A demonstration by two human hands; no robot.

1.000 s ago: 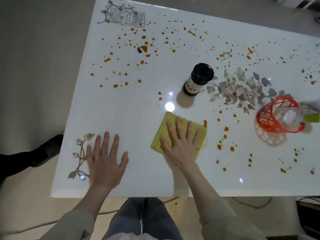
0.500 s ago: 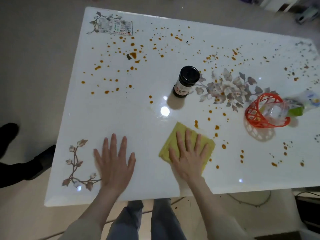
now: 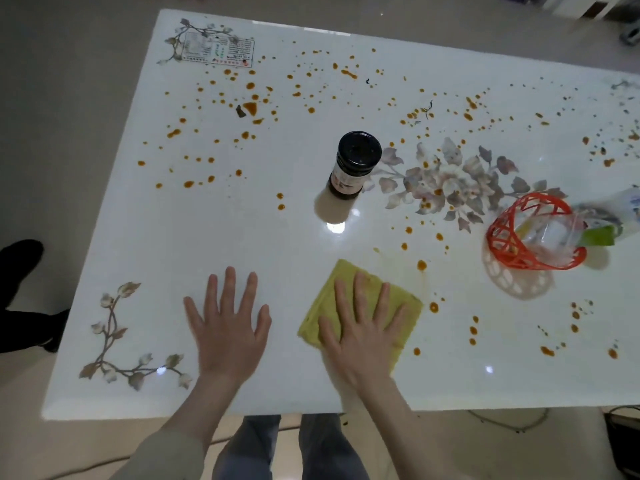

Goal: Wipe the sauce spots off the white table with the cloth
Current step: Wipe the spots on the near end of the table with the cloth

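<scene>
The white table point(image 3: 214, 237) is speckled with many orange sauce spots point(image 3: 250, 107), thickest across the far half and at the right. A yellow-green cloth point(image 3: 327, 299) lies near the front edge, right of centre. My right hand point(image 3: 363, 330) lies flat on it with fingers spread, pressing it down. A faint orange smear point(image 3: 398, 256) runs along the cloth's far right side, and a spot point(image 3: 421, 265) sits just beyond it. My left hand point(image 3: 228, 327) rests flat on bare table to the left of the cloth, holding nothing.
A dark sauce bottle point(image 3: 353, 164) stands upright mid-table, beyond the cloth. A red wire basket point(image 3: 498, 237) with plastic wrapping and a white bottle point(image 3: 627, 206) lie at the right. A printed card point(image 3: 218, 50) sits at the far left corner. Someone's dark shoes point(image 3: 20, 261) are on the floor at left.
My right hand has slid the cloth to the right and nearer the front edge, leaving a faint smear. The left hand stayed flat on the table.
</scene>
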